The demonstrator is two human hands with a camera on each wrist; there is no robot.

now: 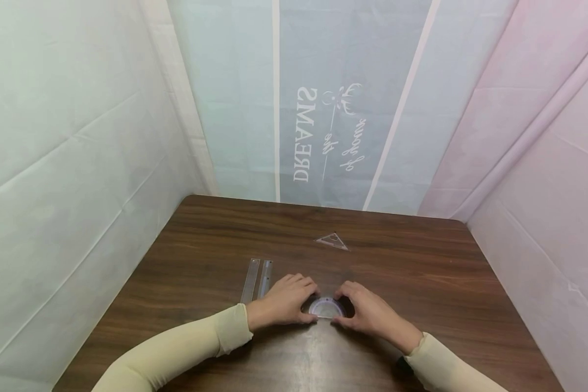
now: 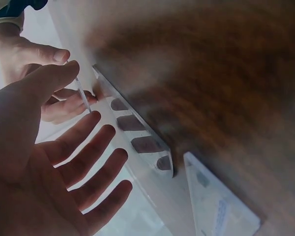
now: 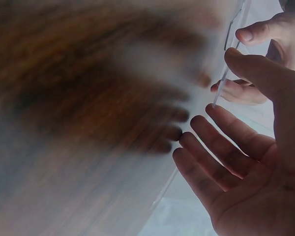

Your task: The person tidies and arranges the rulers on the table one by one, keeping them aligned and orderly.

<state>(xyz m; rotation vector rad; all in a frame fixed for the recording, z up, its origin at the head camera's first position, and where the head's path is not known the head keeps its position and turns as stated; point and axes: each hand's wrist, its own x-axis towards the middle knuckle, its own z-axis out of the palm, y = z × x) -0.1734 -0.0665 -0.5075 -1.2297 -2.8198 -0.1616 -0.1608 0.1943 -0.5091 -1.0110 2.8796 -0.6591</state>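
A clear half-round protractor [image 1: 327, 308] is held between both hands, low over the brown table or on it; which, I cannot tell. My left hand [image 1: 286, 299] pinches its left side between thumb and index finger. On the opposite side my right hand [image 1: 369, 310] grips it the same way. Seen edge-on in the left wrist view, the protractor [image 2: 82, 93] is a thin strip, and the other left fingers spread apart from it. In the right wrist view the protractor [image 3: 221, 83] meets the thumb and index fingertip of the right hand [image 3: 246, 147].
Two clear rulers [image 1: 251, 280] [image 1: 265, 275] lie side by side just left of the left hand, partly covered by it. A clear triangular set square [image 1: 333, 241] lies farther back on the wooden table [image 1: 397, 245]. Cloth-covered walls [image 1: 245, 109] stand around the table's back and sides.
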